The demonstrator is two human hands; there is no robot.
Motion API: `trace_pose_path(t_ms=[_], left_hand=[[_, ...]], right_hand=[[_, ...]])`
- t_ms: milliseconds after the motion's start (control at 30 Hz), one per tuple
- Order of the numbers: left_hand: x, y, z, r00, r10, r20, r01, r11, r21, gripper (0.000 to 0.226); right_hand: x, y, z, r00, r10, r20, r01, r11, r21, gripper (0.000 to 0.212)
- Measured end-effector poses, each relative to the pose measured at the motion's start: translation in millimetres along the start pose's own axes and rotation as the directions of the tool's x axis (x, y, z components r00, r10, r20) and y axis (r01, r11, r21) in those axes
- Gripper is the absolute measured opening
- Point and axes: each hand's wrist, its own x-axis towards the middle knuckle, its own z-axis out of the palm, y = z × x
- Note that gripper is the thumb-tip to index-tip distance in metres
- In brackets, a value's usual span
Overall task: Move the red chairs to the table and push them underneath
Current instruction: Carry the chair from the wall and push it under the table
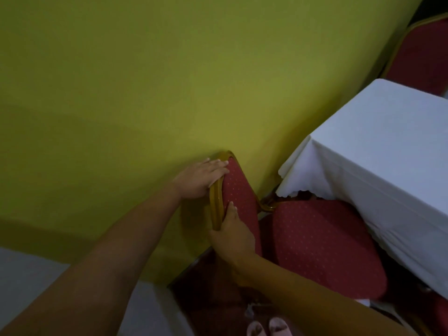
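Note:
A red chair with a gold frame and dotted fabric stands close to the yellow wall. Its seat reaches partly under the table, which is covered by a white cloth. My left hand grips the top of the chair's backrest near its far corner. My right hand holds the same backrest lower down, thumb on the red fabric. A second red chair shows at the top right beyond the table.
The yellow wall fills the left and top of the view, right behind the chair back. A white cloth lies at the bottom left. My toes show on the dark red floor below.

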Motion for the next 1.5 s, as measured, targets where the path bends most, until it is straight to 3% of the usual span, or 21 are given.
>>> trace_pose_path(t_ms=[567,900,1267,1500], left_hand=[[-2.9,29.6,-1.7,0.988,-0.135,-0.077,0.125,0.985,-0.118,0.051],[-57.3,61.7,7.3,0.971,-0.224,-0.080,0.210,0.965,-0.160,0.056],[-122.0,110.8,-0.4,0.894,-0.441,-0.078,0.420,0.886,-0.196,0.056],[-131.8,141.8,2.5,0.839,-0.537,-0.084,0.486,0.810,-0.327,0.060]], right_hand=[[-4.6,8.8,-38.2,0.985,-0.082,0.153,0.102,0.986,-0.131,0.092],[-50.8,19.3,-20.1,0.970,-0.137,0.202,0.177,0.965,-0.192,0.092],[-87.3,29.5,-1.7,0.920,-0.253,0.300,0.318,0.929,-0.191,0.094],[-108.9,50.3,-12.8,0.906,-0.273,0.324,0.340,0.925,-0.170,0.087]])
